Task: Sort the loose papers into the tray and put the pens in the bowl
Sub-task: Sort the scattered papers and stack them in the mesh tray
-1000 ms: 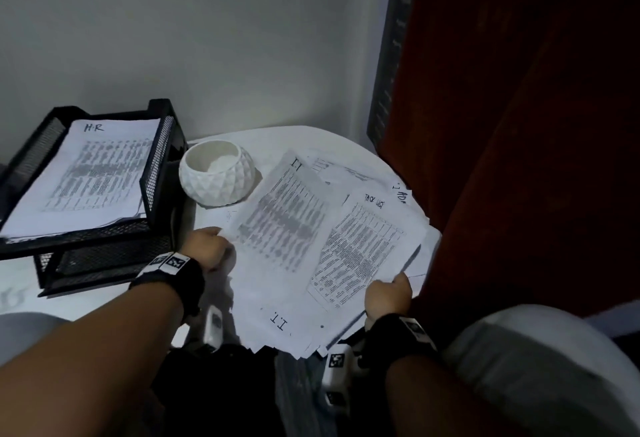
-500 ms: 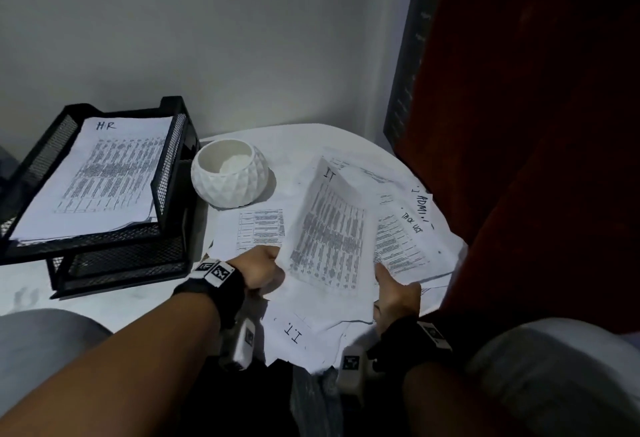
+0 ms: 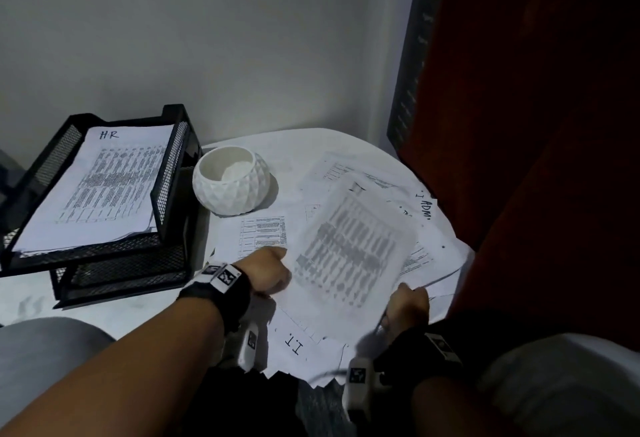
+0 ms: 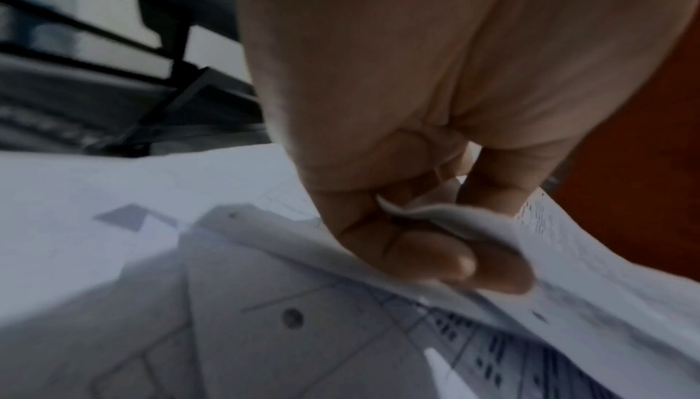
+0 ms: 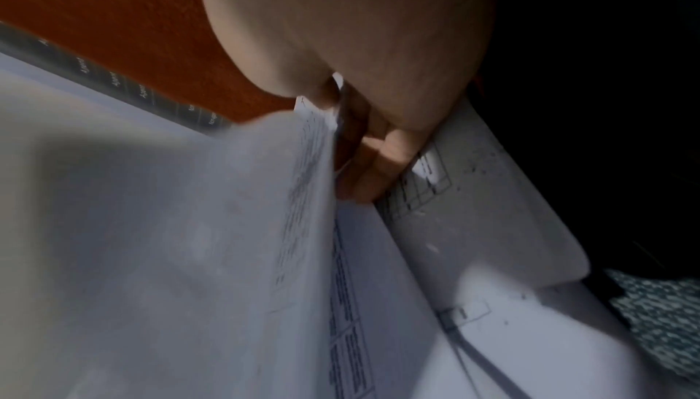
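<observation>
The worktop (image 3: 349, 145) is white with a rounded far edge. Spread across it between the left hand (image 3: 268, 272) and the right hand (image 3: 407, 303), and beyond both, lie loose printed papers (image 3: 429, 256), overlapping and hanging over the near edge. Just beyond the left hand a faceted white bowl (image 3: 231, 183) stands on the bare surface. Further out to that hand's left sits a black mesh paper tray (image 3: 121, 260), stacked in tiers, touching the worktop.

You have a round white table (image 3: 304, 145) set against a pale grey wall (image 3: 207, 38). To your right hangs a dark red curtain (image 3: 536, 125), with a dark strip (image 3: 412, 66) bearing faint lettering running down between curtain and wall.
</observation>
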`<state>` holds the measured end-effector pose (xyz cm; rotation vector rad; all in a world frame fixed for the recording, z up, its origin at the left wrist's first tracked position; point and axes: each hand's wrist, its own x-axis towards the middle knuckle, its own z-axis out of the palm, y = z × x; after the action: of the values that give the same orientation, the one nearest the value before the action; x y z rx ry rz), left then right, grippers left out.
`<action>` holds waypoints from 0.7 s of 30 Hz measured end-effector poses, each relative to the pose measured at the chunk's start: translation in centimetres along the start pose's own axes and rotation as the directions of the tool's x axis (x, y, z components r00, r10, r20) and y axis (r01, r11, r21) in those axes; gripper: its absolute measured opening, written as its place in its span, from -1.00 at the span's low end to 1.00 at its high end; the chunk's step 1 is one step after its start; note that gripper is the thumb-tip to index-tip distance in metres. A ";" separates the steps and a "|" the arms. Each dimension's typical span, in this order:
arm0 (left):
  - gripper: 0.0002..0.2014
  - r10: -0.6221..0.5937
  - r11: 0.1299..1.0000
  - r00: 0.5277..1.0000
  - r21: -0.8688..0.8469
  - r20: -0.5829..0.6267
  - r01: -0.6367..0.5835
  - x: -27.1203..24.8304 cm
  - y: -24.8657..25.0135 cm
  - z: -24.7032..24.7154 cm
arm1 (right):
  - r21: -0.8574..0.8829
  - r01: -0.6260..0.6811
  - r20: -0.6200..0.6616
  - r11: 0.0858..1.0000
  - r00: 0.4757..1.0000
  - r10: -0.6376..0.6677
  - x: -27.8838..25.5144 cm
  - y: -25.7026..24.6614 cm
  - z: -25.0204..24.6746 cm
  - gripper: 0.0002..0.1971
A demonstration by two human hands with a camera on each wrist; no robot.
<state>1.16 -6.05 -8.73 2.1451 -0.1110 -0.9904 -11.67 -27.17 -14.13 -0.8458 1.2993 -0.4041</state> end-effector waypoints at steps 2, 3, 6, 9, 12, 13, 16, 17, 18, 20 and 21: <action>-0.81 0.026 0.986 1.000 0.162 0.003 -0.026 0.4 0.0 0.8 | 0.171 -0.023 -0.060 0.985 0.998 0.034 1.1 0.0 0.1 -0.44; -0.82 0.030 0.972 0.999 0.234 0.016 -0.033 0.4 0.0 1.2 | 0.281 -0.048 -0.035 0.958 0.998 0.060 0.8 -0.3 0.4 -0.38; -0.85 0.090 0.964 0.994 0.245 0.060 -0.102 0.3 0.2 1.9 | 0.188 -0.073 0.084 0.979 0.995 0.058 0.2 0.5 0.6 -0.44; -0.78 0.158 0.974 0.980 0.180 -0.123 -0.134 1.1 0.2 1.2 | 0.278 -0.164 0.117 0.946 0.984 0.136 0.6 -0.6 -0.2 -0.98; -0.75 0.134 0.990 0.944 0.082 -0.301 -0.114 2.5 -0.7 -0.2 | 0.219 -0.149 0.014 0.964 0.989 0.149 0.6 -0.5 -1.2 -0.72; -0.77 0.111 0.994 0.934 0.049 -0.340 -0.100 2.9 -1.2 -0.6 | 0.284 -0.172 0.010 0.943 0.984 0.176 -0.7 -1.0 -1.1 -0.82; -0.67 0.042 0.994 0.921 -0.075 -0.387 -0.077 4.7 -2.3 -0.7 | 0.387 -0.153 -0.023 0.909 0.984 0.176 -1.4 -0.9 -1.4 -0.36; -0.59 0.037 0.990 0.912 -0.112 -0.409 -0.090 4.6 -1.6 -0.5 | 0.322 -0.140 -0.039 0.936 0.986 0.161 -1.0 -0.5 -1.4 -0.36; -0.50 0.033 0.986 0.904 -0.134 -0.427 -0.100 5.1 -1.2 -0.4 | 0.294 -0.140 -0.051 0.945 0.985 0.162 -0.1 0.0 -1.5 -0.38; -0.38 0.031 0.979 0.901 -0.169 -0.432 -0.115 5.5 0.3 -0.3 | 0.252 -0.121 -0.042 0.960 0.990 0.136 0.7 0.7 -1.3 -0.44; -0.31 0.020 0.968 0.911 -0.221 -0.412 -0.121 5.9 1.0 -0.3 | 0.214 -0.095 -0.035 0.972 0.994 0.105 1.0 0.8 -1.3 -0.44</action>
<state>5.69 -8.79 -11.59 2.0552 0.1288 -0.4681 -12.83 -27.79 -15.41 -0.5927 1.3095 -0.4749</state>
